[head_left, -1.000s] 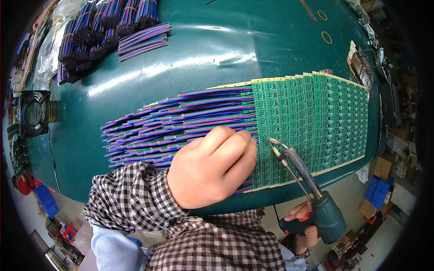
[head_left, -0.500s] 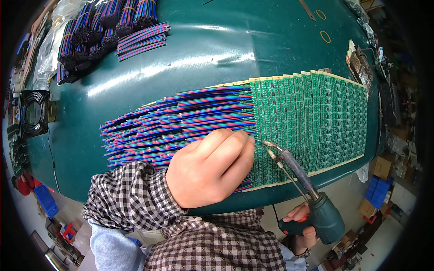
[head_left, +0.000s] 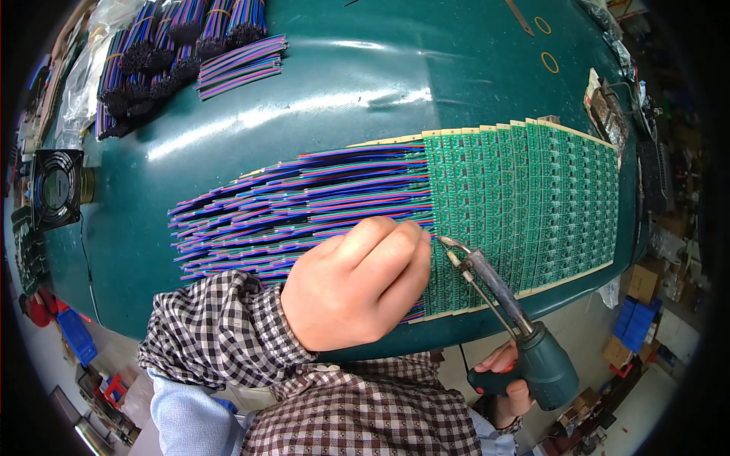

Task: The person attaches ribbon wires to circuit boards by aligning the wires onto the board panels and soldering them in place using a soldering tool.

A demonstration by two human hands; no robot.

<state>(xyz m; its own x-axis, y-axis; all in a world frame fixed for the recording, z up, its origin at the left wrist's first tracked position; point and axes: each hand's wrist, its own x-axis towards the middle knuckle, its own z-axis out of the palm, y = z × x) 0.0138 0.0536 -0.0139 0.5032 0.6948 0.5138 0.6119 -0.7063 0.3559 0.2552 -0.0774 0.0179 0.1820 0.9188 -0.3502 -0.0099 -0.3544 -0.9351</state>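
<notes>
My left hand [head_left: 361, 281] is closed in a pinch at the left edge of the green circuit boards [head_left: 525, 205], palm down. Coloured wires [head_left: 304, 201] in red, blue, green and black run under and beside it, their right ends lying on the first board's edge. The fingertips seem to pinch one set of wires, though the fingers mostly hide it. A green pistol-shaped soldering gun [head_left: 551, 368] is in my right hand [head_left: 508, 384], fingers wrapped round its handle. Its metal tip points up and left, at the board edge just beside my left fingertips. A thin feed tube runs along the barrel.
Bundled wires [head_left: 182, 45] lie at the back left, with a loose pile [head_left: 242, 67] beside them. A small black fan [head_left: 57, 190] stands at the left edge of the green table mat [head_left: 342, 99]. Rubber bands [head_left: 549, 62] and a soldering stand [head_left: 604, 110] are at the back right.
The soldering gun's tip has shifted slightly left, closer to my left fingertips and the wire ends. The boards and wires appear a little further right. Both grips look the same.
</notes>
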